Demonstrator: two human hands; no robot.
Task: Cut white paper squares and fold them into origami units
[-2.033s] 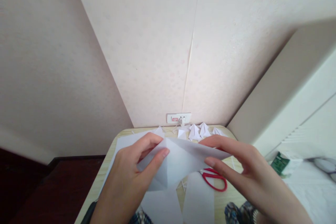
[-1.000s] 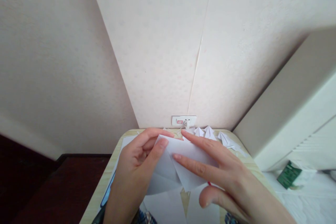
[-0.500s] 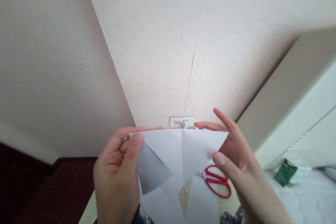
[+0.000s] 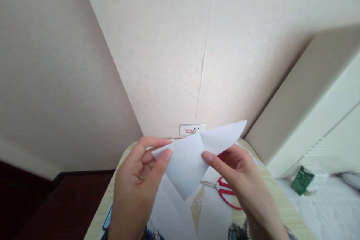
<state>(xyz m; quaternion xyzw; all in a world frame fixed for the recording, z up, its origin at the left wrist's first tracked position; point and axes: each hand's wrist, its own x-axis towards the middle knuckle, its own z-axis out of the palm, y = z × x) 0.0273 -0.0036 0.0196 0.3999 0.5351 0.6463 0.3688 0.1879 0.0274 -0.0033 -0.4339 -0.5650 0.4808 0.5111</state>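
I hold a folded white paper (image 4: 188,161) in the air above a small wooden table (image 4: 281,210). My left hand (image 4: 137,180) pinches its left corner between thumb and fingers. My right hand (image 4: 239,180) grips the right half, thumb on top, fingers behind. The paper's lower point hangs down and its right flap sticks up toward the wall.
Red-handled scissors (image 4: 225,191) lie on the table under my right hand, beside flat white sheets (image 4: 174,213). A wall socket (image 4: 192,129) sits just behind the table. A white bed surface with a green packet (image 4: 302,180) lies to the right.
The paper was pressed on the table, then lifted and spread wide; now it is folded narrower, with the right flap raised and my hands closer together.
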